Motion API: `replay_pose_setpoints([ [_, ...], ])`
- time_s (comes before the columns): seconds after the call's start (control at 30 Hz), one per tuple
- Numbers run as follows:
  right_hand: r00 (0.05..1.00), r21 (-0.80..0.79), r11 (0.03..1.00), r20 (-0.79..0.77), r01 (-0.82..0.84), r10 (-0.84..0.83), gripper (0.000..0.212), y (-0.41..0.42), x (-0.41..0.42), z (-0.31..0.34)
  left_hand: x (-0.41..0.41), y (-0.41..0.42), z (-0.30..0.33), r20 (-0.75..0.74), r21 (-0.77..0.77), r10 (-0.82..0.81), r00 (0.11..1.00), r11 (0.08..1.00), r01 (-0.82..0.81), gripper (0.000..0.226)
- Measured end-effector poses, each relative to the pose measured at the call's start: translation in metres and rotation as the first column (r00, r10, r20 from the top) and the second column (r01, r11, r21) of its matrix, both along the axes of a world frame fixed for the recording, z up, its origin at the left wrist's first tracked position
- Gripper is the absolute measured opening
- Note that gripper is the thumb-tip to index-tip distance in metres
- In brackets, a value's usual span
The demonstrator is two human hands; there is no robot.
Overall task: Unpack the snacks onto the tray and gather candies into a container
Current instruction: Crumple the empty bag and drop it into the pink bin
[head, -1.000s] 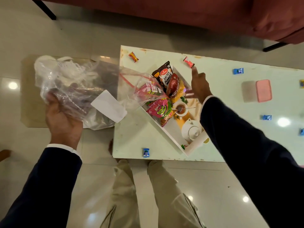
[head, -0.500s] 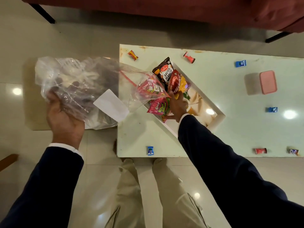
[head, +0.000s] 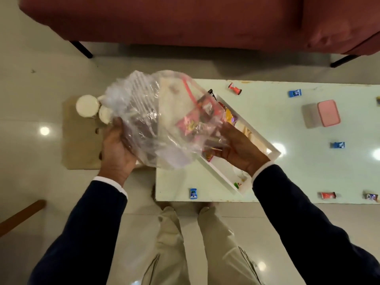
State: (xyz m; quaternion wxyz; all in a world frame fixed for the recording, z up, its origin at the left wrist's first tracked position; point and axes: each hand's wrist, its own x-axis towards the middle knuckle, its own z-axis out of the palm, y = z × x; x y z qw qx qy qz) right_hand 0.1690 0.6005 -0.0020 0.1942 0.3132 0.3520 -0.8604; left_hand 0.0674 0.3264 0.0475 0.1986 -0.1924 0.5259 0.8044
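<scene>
Both hands are on the clear bag [head: 156, 120]: the left hand [head: 117, 149] cups its underside with fingers curled into the plastic, and the right hand [head: 238, 149] pinches its mouth end over the tray [head: 255, 130]. The bag hangs above the table's left edge; whether anything is left inside I cannot tell, since the packets [head: 228, 116] seen through it may lie in the tray beneath.

The unpacking looks nearly finished to me: several snack packets sit at the tray's far end. The candy part seems untouched. Candies lie scattered on the table [head: 308, 171]: a blue one [head: 193, 193] at the near edge, a red one [head: 235, 88] by the far edge, more toward the right. The pink-lidded box [head: 327, 113] near the far right is shut, contents hidden.
</scene>
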Motion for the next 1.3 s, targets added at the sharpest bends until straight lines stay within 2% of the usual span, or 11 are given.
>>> replay_pose_setpoints([
  [0.17,0.987,0.617,0.771,-0.096,0.162,-0.130,0.052,0.027,0.031,0.020,0.011,0.015,0.026,-0.074,-0.229,0.117,0.990,0.965,-0.131,0.040],
  [0.37,0.978,0.678,0.717,0.205,-0.163,0.028,0.079,0.051,0.093,0.029,0.048,0.045,0.084,-0.106,-0.290,0.016,0.994,0.956,-0.046,0.031],
  [0.5,0.918,0.899,0.388,0.039,-0.205,0.395,0.142,0.054,0.113,0.070,0.073,0.072,0.128,-0.046,-0.092,-0.288,0.956,0.955,0.283,0.049],
  [0.63,0.778,0.867,0.494,-0.267,-0.063,0.568,0.153,0.030,0.105,0.125,0.098,0.088,0.152,0.068,0.245,-0.401,0.914,0.894,0.374,0.031],
  [0.77,0.772,0.792,0.605,-0.334,-0.082,0.541,0.099,0.020,0.108,0.156,0.124,0.104,0.174,0.085,0.226,-0.404,0.911,0.898,0.377,0.038],
  [0.87,0.840,0.890,0.456,-0.228,-0.025,0.492,0.048,0.028,0.138,0.157,0.142,0.102,0.187,-0.070,-0.054,-0.381,0.922,0.924,0.377,0.034],
  [0.93,0.909,0.923,0.383,-0.137,-0.028,0.394,0.038,0.037,0.170,0.154,0.159,0.089,0.185,-0.215,-0.334,-0.364,0.906,0.899,0.282,0.012],
  [1.03,0.916,0.991,0.102,0.040,-0.087,0.399,0.035,0.050,0.218,0.149,0.200,0.060,0.180,-0.376,-0.515,-0.313,0.872,0.853,0.085,0.035],
  [1.13,0.808,0.985,-0.139,0.162,-0.100,0.567,0.039,0.042,0.257,0.163,0.262,0.057,0.182,-0.437,-0.773,-0.682,0.586,0.618,0.143,0.057],
  [1.2,0.759,0.997,-0.079,0.045,0.009,0.649,0.047,0.034,0.276,0.182,0.302,0.076,0.179,-0.209,-0.846,-0.873,0.441,0.387,0.367,0.090],
  [1.3,0.832,0.903,0.421,-0.299,0.089,0.467,0.060,0.035,0.309,0.218,0.355,0.111,0.166,-0.080,-0.722,-0.881,0.467,0.374,0.582,0.121],
])
